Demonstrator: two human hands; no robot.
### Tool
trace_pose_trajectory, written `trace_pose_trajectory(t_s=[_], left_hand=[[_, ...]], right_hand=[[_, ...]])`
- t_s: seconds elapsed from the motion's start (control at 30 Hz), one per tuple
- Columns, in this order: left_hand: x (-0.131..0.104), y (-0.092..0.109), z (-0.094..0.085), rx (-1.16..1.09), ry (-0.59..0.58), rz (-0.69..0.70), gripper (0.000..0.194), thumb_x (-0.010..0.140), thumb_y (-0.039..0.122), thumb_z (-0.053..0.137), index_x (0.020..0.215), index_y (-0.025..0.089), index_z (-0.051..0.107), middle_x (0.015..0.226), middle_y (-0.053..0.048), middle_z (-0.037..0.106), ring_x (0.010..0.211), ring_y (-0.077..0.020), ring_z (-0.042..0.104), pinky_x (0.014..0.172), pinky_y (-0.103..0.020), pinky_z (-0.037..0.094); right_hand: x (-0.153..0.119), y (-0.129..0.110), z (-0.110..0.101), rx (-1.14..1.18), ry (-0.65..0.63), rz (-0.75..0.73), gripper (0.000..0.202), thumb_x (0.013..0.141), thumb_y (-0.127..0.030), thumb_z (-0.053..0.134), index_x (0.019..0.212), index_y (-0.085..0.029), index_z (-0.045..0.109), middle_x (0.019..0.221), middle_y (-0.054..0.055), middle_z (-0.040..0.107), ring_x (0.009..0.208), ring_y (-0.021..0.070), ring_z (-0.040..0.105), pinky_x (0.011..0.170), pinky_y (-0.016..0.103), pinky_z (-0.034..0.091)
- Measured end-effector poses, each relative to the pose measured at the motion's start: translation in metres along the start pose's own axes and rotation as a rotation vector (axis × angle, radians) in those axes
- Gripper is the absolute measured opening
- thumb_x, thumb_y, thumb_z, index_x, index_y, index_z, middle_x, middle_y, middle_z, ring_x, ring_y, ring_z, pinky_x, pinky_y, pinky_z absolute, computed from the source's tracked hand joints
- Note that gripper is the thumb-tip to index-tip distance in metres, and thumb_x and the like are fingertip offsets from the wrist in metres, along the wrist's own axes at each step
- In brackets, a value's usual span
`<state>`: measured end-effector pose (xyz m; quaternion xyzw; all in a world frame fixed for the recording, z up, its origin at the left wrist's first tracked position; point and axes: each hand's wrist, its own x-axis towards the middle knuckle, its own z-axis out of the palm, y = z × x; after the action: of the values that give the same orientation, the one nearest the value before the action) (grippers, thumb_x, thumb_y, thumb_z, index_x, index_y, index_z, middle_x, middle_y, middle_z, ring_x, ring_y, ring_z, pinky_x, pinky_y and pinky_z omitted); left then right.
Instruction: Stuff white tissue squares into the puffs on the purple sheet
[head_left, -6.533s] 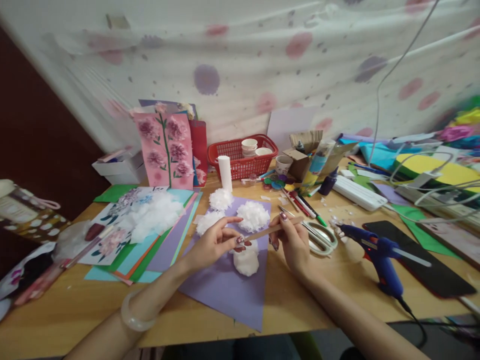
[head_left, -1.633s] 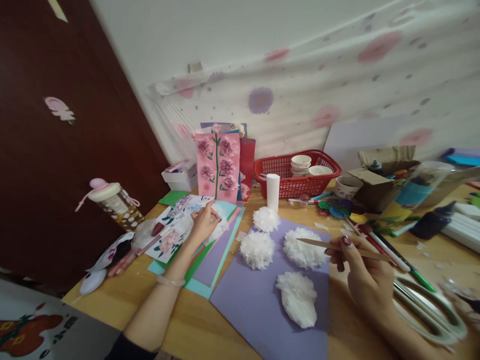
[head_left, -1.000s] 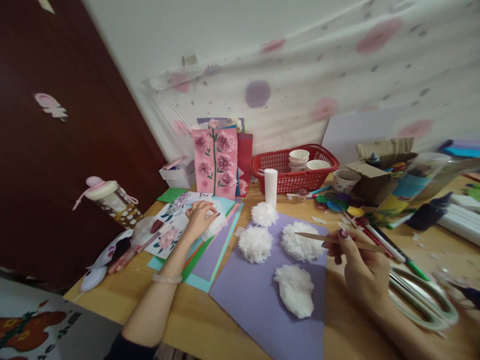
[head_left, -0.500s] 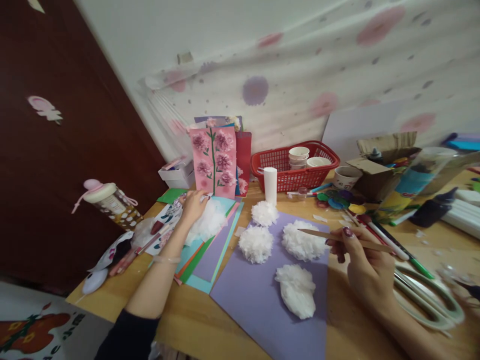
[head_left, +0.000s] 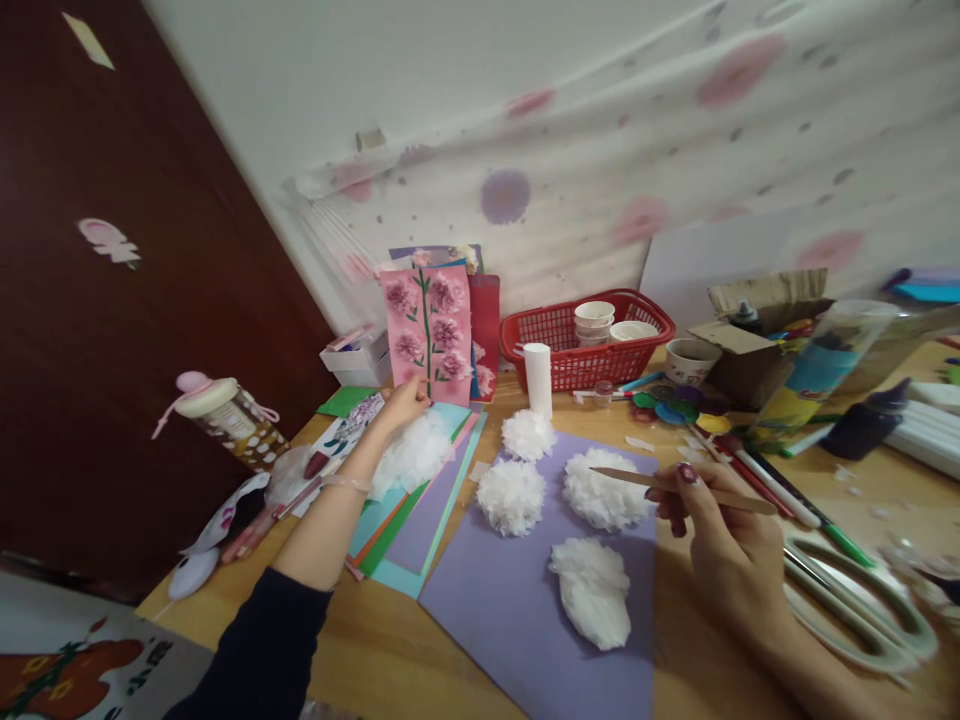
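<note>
My right hand [head_left: 731, 535] grips a flat wooden stick [head_left: 622, 476] between thumb and fingers. Its pointed end lies over a fluffy white paper flower [head_left: 600, 500] on a purple sheet [head_left: 510, 610]. Two more round flowers [head_left: 511, 497] [head_left: 528, 434] are at the sheet's upper left, and a flatter white paper puff [head_left: 592, 597] is lower down. My left hand [head_left: 405, 405] reaches forward with curled, pinched fingers, above a loose pile of white tissue [head_left: 416, 452] and just before a pink flower picture [head_left: 427, 330]. Whatever those fingertips hold is hidden.
Coloured sheets [head_left: 409, 545] lie under the tissue. Behind stand a white roll [head_left: 538, 380] and a red basket [head_left: 555, 375] with paper cups. Scissors [head_left: 862, 610], pens [head_left: 810, 500], paint pots [head_left: 675, 412] and a cardboard box [head_left: 739, 365] are right; a bottle [head_left: 229, 420] is left.
My left hand has moved slightly right and its fingers are more tightly curled. The stick stays over the same flower in my right hand. The camera view has shifted a little.
</note>
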<state>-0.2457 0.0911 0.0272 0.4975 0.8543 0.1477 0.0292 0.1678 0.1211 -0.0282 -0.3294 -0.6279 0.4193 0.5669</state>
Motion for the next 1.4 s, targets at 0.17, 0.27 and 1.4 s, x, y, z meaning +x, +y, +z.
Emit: trace_pose_trajectory(t_s=[0.17,0.27,1.4], left_hand=[[-0.002,-0.001,0.003,-0.094,-0.032,-0.011,0.036,0.096,0.035,0.062,0.127,0.017,0.059,0.128,-0.011,0.062,0.108,-0.0252,0.064,0.09,-0.046,0.057],[-0.008,0.004,-0.003,-0.227,-0.008,0.023,0.035,0.096,0.035,0.062,0.127,0.018,0.06,0.129,-0.011,0.061,0.108,-0.0246,0.064,0.09,-0.046,0.057],[-0.174,0.127,0.039,-1.099,-0.495,0.292,0.024,0.09,0.019,0.056,0.111,0.019,0.066,0.098,-0.005,0.073,0.091,-0.017,0.069,0.084,-0.031,0.055]], right_hand=[[-0.001,0.003,-0.001,-0.054,-0.01,0.028,0.041,0.093,-0.059,0.057,0.085,-0.02,0.067,0.065,0.003,0.066,0.054,0.014,0.058,0.043,0.023,0.045],[0.0,0.002,-0.001,-0.039,-0.007,0.021,0.041,0.092,-0.059,0.058,0.083,-0.02,0.067,0.066,0.004,0.066,0.054,0.0143,0.058,0.043,0.023,0.045],[-0.018,-0.02,0.012,0.305,-0.21,0.312,0.028,0.092,-0.045,0.062,0.077,-0.02,0.06,0.063,-0.001,0.059,0.049,0.0121,0.054,0.042,0.023,0.041]])
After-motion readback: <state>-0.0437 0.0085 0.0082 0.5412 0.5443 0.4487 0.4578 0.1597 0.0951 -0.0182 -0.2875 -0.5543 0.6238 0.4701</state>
